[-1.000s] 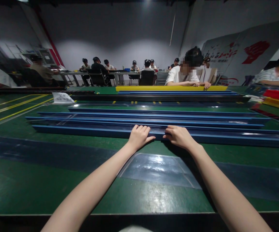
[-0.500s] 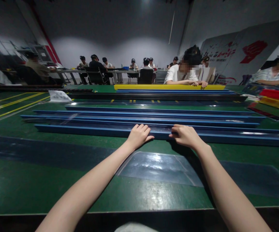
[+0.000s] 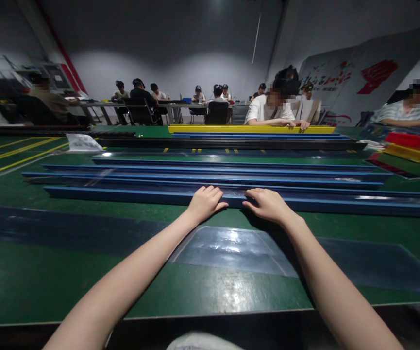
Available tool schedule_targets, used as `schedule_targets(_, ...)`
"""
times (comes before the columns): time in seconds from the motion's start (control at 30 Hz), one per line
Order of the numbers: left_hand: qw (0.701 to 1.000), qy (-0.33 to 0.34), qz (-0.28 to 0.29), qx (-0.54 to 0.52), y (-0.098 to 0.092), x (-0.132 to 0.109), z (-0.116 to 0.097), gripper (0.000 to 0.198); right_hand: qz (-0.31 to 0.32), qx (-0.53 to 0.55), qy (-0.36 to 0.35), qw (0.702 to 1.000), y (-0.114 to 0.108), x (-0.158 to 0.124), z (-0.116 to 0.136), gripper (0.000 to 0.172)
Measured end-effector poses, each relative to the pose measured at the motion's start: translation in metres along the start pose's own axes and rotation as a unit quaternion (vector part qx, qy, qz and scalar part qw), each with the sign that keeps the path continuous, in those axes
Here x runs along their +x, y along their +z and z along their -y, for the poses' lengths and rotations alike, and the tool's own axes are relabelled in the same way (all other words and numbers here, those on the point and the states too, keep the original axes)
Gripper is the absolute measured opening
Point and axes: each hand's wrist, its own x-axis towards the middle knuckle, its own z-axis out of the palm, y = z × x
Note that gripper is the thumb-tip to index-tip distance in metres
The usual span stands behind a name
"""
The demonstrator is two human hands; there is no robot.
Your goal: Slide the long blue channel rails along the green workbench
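My left hand (image 3: 206, 202) grips the near wall of the closest long blue channel strip (image 3: 122, 195), its fingers over the top edge and its thumb low on the front face. A short way to the right, my right hand (image 3: 267, 204) holds the same wall, with fingers bent over the edge and thumb pointing left. The fingertips of both hands are partly hidden inside the channel. Under my forearms, a clear plastic sheet (image 3: 227, 250) lies across a long bluish transparent strip (image 3: 373, 262) on the green tabletop (image 3: 210, 299).
More blue channel strips (image 3: 210, 176) lie parallel just beyond. Farther back are a black strip (image 3: 231, 143) and a yellow strip (image 3: 249, 129), where a co-worker's hands rest. Red and yellow trays (image 3: 411, 146) stand at right; a crumpled clear bag (image 3: 82, 143) lies at left.
My right hand has slid left along the channel, narrowing the gap to my left hand. The whole view has shifted slightly, so the scene appears farther left.
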Motion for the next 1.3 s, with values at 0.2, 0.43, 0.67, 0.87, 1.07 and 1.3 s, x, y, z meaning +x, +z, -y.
schedule_targets(0.2,1.0,0.002,-0.003,-0.01,0.0027,-0.001,0.0012,0.035,-0.002,0.016,-0.023,1.0,0.0045,0.0015,0.0031,0.031)
schedule_targets(0.43,1.0,-0.001,-0.012,-0.005,0.0022,-0.0006,0.0006,0.035,-0.009,0.026,-0.025,0.999,0.0061,0.0015,0.0027,0.028)
schedule_targets(0.67,1.0,-0.004,-0.007,-0.009,0.0016,-0.0008,0.0005,0.035,-0.01,0.036,-0.025,0.999,0.0056,0.0006,0.0044,0.027)
schedule_targets(0.87,1.0,-0.015,0.005,-0.01,0.0005,-0.0003,-0.0004,0.038,-0.014,0.06,-0.023,0.998,0.0049,-0.0009,0.0037,0.029)
schedule_targets(1.07,1.0,-0.017,0.007,-0.003,0.001,-0.0007,-0.0004,0.038,-0.015,0.061,-0.02,0.998,0.0072,0.0006,0.0033,0.033)
schedule_targets(1.3,1.0,-0.016,0.001,-0.003,0.0016,-0.0008,-0.0004,0.038,-0.013,0.058,-0.017,0.998,0.0065,0.0005,0.0042,0.033)
